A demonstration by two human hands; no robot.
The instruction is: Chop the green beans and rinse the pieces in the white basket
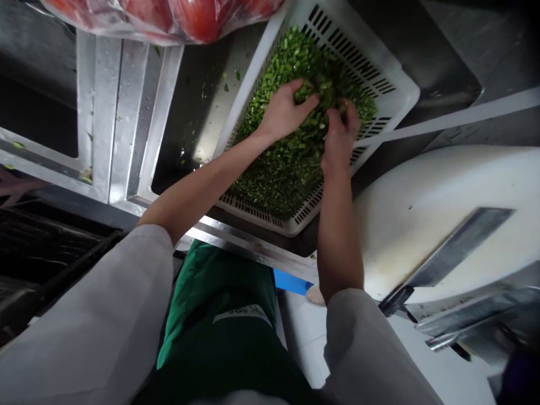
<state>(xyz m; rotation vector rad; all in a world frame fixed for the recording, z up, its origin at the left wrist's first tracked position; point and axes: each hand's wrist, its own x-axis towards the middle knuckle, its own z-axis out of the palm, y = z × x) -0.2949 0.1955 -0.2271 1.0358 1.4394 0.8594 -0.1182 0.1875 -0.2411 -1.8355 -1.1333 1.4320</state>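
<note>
A white slotted plastic basket (399, 87) sits tilted in a metal sink, with a thick layer of chopped green vegetables (274, 180) inside. Both of my hands are down in the far part of this layer. My left hand (287, 109) curls its thumb and fingers round some of the green pieces. Close by on the right, my right hand (341, 126) grips pieces of the same greens, its fingertips partly hidden among them. A small gap separates the two hands, with green pieces between them.
A clear bag of tomatoes (202, 19) lies beyond the sink (198, 90). On the right, a cleaver (464, 244) rests on a round white cutting board (405, 197). A white strip (464, 119) crosses near the basket's right corner. Another basin (37, 84) is at left.
</note>
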